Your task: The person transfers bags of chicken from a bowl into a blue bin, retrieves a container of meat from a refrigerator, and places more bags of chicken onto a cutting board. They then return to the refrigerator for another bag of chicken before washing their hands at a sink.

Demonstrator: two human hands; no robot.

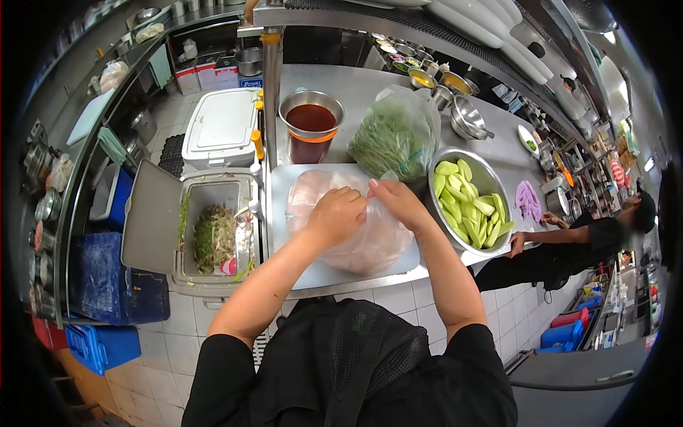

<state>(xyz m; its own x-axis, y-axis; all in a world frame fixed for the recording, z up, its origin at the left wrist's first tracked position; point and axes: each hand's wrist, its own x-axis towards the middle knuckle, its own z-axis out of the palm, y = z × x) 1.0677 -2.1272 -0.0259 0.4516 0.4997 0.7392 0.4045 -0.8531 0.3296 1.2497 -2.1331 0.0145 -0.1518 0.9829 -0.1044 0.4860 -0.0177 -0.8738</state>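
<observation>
A clear plastic bag [363, 249] filled with pale pink pieces, perhaps raw meat, lies on a white cutting board [283, 186]. My left hand [337, 216] is closed on the bag's gathered top. Close beside it, my right hand [400, 203] pinches the same plastic between thumb and fingers. Behind the hands stands another clear bag [398, 132] of green leafy herbs. To the right is a steel bowl [506, 186] of cut green vegetable pieces [469, 206]. A tall steel pot [310, 121] of dark red liquid stands behind the board's left side.
An open bin [217, 235] with vegetable scraps adjoins the counter on the left, near a white lidded container [222, 128]. A steel shelf [427, 35] overhangs the back. At the right, a co-worker [590, 238] in black has a hand by the bowl of vegetables.
</observation>
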